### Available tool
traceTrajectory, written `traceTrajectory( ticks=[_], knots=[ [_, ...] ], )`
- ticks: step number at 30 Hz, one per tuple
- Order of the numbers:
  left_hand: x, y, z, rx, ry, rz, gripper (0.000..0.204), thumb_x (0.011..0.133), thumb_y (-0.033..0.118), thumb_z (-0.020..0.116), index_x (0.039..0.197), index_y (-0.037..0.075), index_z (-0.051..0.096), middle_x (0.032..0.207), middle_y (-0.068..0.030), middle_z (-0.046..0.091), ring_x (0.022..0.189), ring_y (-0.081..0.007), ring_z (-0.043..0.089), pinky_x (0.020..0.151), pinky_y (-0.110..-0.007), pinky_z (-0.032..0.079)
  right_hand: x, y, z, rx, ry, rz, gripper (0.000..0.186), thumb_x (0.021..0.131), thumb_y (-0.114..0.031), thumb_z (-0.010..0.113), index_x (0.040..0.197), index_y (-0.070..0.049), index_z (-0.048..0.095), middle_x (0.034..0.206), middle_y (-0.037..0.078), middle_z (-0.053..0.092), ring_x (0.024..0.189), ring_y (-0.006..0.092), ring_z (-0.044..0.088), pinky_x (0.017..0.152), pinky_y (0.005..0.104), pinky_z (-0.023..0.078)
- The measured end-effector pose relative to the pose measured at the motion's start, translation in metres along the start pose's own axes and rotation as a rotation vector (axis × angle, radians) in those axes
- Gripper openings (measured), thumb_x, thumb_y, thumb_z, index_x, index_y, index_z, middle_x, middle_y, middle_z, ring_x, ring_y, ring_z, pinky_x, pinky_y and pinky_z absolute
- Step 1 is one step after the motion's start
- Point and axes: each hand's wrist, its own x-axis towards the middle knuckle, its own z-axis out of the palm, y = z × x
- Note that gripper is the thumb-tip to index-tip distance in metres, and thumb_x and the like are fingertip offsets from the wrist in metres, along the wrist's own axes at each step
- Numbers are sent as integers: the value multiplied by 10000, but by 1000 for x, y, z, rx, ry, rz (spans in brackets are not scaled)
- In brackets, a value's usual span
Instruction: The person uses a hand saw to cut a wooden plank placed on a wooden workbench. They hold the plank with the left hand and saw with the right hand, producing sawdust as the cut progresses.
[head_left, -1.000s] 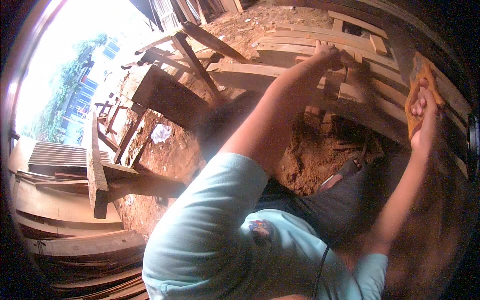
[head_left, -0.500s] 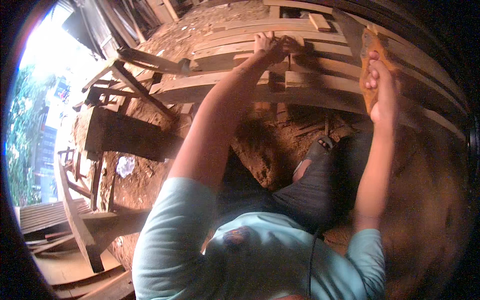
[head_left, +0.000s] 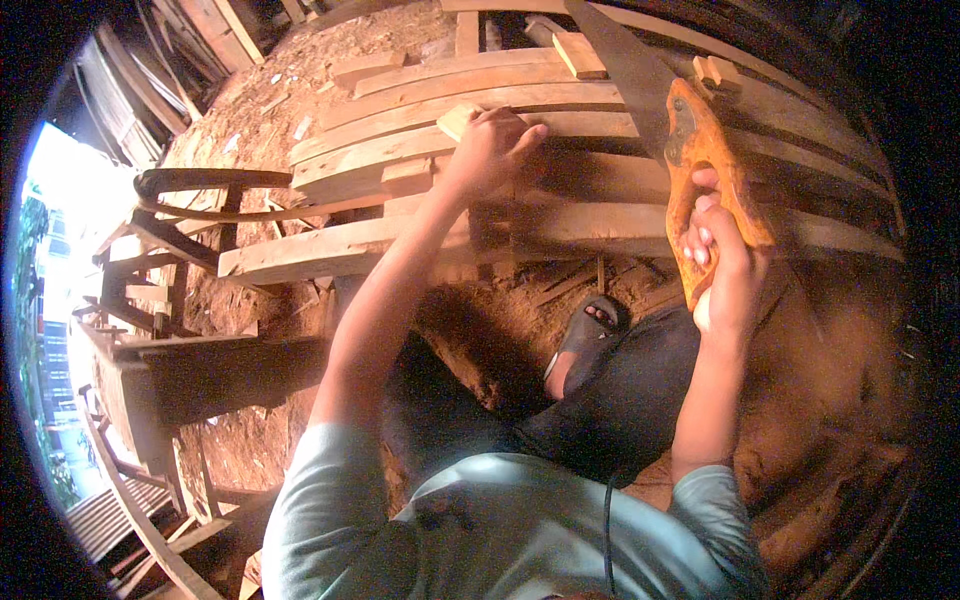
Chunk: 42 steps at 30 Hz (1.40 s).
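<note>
The right hand (head_left: 722,240) is closed round the handle of a saw (head_left: 690,140), fingers through its loop. The saw is on the right, over the planks (head_left: 380,155); whether its blade touches them I cannot tell. The handle is orange, chunky and scuffed, with a dull grey patch at its far end. The blade is broad, dark and greyish, running far and to the left.

The left hand (head_left: 495,145) is on the planks at the right end of a pale block (head_left: 457,121), fingers bent down and thumb out to the right; whether it grips the block I cannot tell. Nearer lies a small block (head_left: 408,176), then a long beam (head_left: 330,245). Farther off, left of the blade, sits a yellowish offcut (head_left: 580,55). A dark sandal (head_left: 590,335) is on the near side of the beam.
</note>
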Motion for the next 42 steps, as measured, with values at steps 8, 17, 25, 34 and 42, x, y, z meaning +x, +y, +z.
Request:
traceTrajectory(
  ticks=[8,17,25,34,42],
  knots=[
    [-5,64,-89,-599,542,-168,114,1003,74,660,1058,-12,710,1114,-72,723,1070,-142,643,960,-286,486,41,19,17,-30,14,22,283,941,-126,618,1187,15,614,722,-31,452,558,58,392,543,217,320],
    [-87,-21,-286,14,1031,9,141,1010,72,631,1108,-9,691,1144,-84,708,1074,-170,649,976,-316,495,88,52,1,149,-65,-11,414,969,-151,574,1338,30,523,744,-50,417,583,49,388,599,220,354],
    [-149,-23,-329,145,986,-67,180,1011,85,621,1163,7,675,1175,-93,699,1072,-185,653,977,-332,502,85,48,5,257,-160,-40,394,965,-137,611,1329,-6,533,732,-51,448,586,50,408,613,227,394],
    [-174,-2,-367,188,963,-28,231,1012,99,609,1226,25,656,1210,-104,689,1071,-203,657,978,-351,510,73,51,21,208,-140,-30,350,954,-109,552,1279,23,565,738,-27,420,607,77,393,624,246,377],
    [-152,8,-370,134,984,85,281,1013,112,599,1281,41,640,1241,-113,680,1069,-218,661,980,-367,518,78,40,27,110,-158,-99,395,939,-168,593,1281,30,588,720,-43,422,609,59,386,603,209,322]
  ],
)
